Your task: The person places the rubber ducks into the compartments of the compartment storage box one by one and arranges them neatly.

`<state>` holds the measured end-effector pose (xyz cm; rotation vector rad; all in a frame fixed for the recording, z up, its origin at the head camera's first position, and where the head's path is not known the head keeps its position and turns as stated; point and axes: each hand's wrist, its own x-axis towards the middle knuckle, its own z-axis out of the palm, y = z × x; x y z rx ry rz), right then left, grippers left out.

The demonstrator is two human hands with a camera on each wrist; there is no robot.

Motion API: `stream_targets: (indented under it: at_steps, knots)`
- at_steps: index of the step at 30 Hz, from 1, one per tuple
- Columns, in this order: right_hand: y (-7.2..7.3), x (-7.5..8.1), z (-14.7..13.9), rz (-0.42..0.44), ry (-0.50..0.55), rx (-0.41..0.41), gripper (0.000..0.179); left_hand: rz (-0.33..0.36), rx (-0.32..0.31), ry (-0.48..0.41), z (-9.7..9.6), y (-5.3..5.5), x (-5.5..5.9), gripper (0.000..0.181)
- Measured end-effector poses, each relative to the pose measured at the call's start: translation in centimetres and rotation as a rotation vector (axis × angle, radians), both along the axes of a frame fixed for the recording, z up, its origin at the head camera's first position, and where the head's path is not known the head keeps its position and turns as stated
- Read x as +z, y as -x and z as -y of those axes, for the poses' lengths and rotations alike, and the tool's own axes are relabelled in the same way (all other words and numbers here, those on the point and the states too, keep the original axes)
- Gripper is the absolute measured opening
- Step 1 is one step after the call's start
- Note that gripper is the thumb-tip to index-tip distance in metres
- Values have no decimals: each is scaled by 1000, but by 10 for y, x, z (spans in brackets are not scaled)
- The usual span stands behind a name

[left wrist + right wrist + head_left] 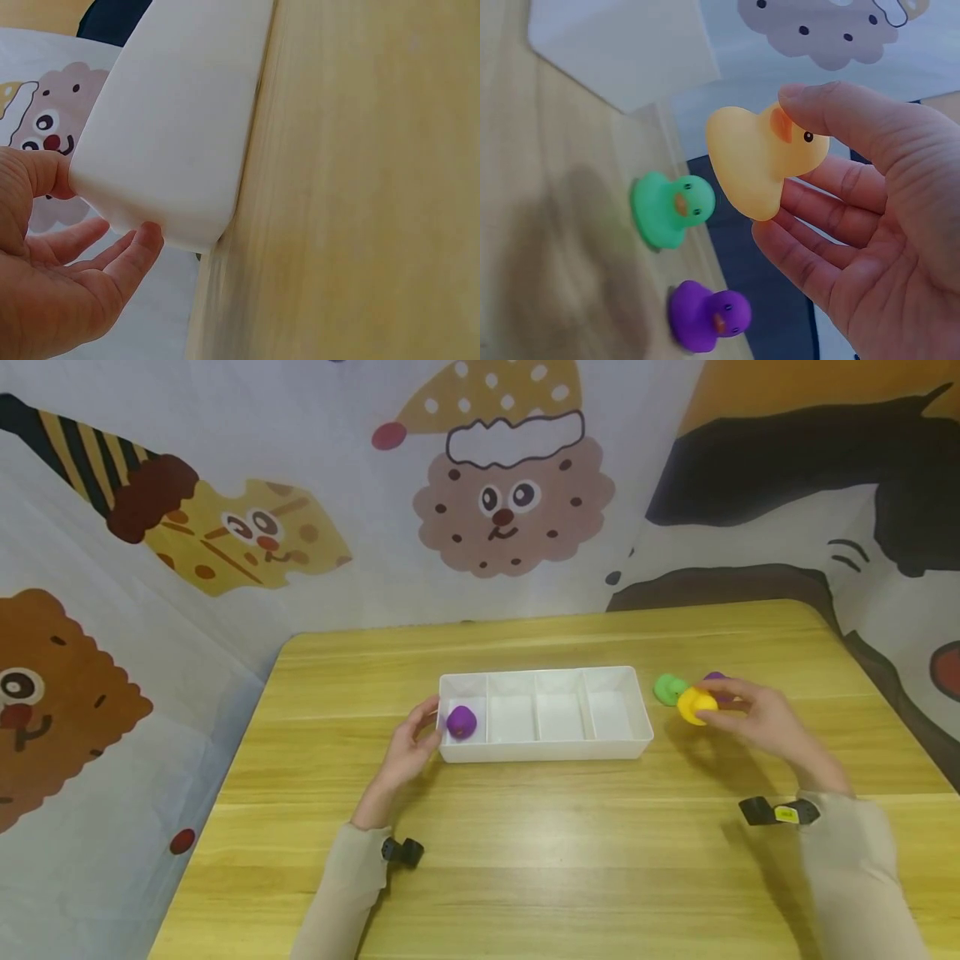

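In the head view a white divided tray (545, 751) stands on the table, a purple rubber duck (461, 722) in its leftmost compartment. My left hand (408, 749) holds the tray's left end; the left wrist view shows the thumb at its rim and curved fingers against the end wall. To the tray's right, my right hand (765, 724) pinches a yellow rubber duck (746, 161) between thumb and fingers, raised above the table. Below it in the right wrist view are a green duck (664, 210) and another purple duck (697, 316), the latter partly hidden by my hand in the head view.
The wooden table (525, 860) reaches back to a cartoon-printed cloth (360, 593) that hangs behind and to the left. Its far edge (375, 628) lies a little beyond the tray. Three tray compartments to the right of the purple duck hold nothing.
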<state>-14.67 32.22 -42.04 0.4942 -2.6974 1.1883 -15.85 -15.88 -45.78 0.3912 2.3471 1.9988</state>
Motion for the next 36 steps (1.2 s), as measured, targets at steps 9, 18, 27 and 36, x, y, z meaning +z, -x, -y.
stream_targets:
  at_steps: [9,18,27,36]
  knots:
    - [4,21,2,-22,-18,-46,38,-2,-13,-3,1,0,0,51]
    - [4,42,8,60,-30,-103,40,-13,-13,-12,1,0,0,52]
    - [7,54,20,113,-11,-83,43,-20,-8,-16,1,0,-1,52]
    - [11,58,34,88,5,-61,40,-1,-12,-28,1,0,-1,51]
